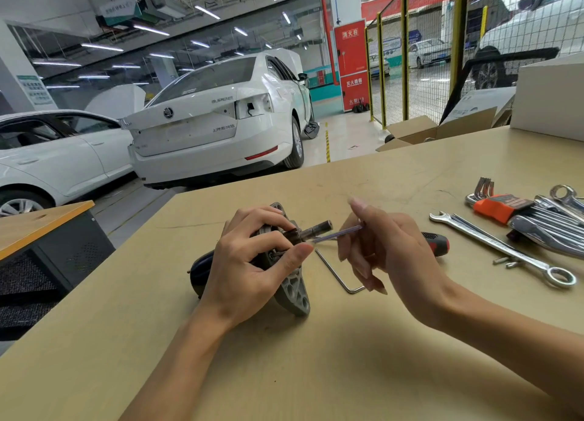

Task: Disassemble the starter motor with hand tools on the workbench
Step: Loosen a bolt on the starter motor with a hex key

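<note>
Left hand [249,272] wraps over the grey cast-metal starter motor with its dark rounded body [292,289], which lies on its side on the tan desk [316,357], mounting flange facing right and its short dark shaft [317,229] poking out toward the other hand. The left grip is curled round the housing, fingers over the top, thumb reaching along the flange face just under the shaft. Right hand [388,247] sits just to the right of the shaft, and its grip pinches a thin clear-shafted screwdriver [343,232] between thumb and forefinger, the remaining fingers fanned downward. The tool's tip points left and meets the motor right below the shaft, beside the left thumb. Behind the right hand a red-and-black screwdriver handle [437,243] lies on the desk, and a bent silver hex key [338,275] rests flat between the motor and the right wrist. Well off to the right: a long chrome combination spanner [502,248], an orange holder of hex keys [499,207], and more chrome wrenches [556,228]. White sedans [221,120] stand on the workshop floor beyond the desk.
</note>
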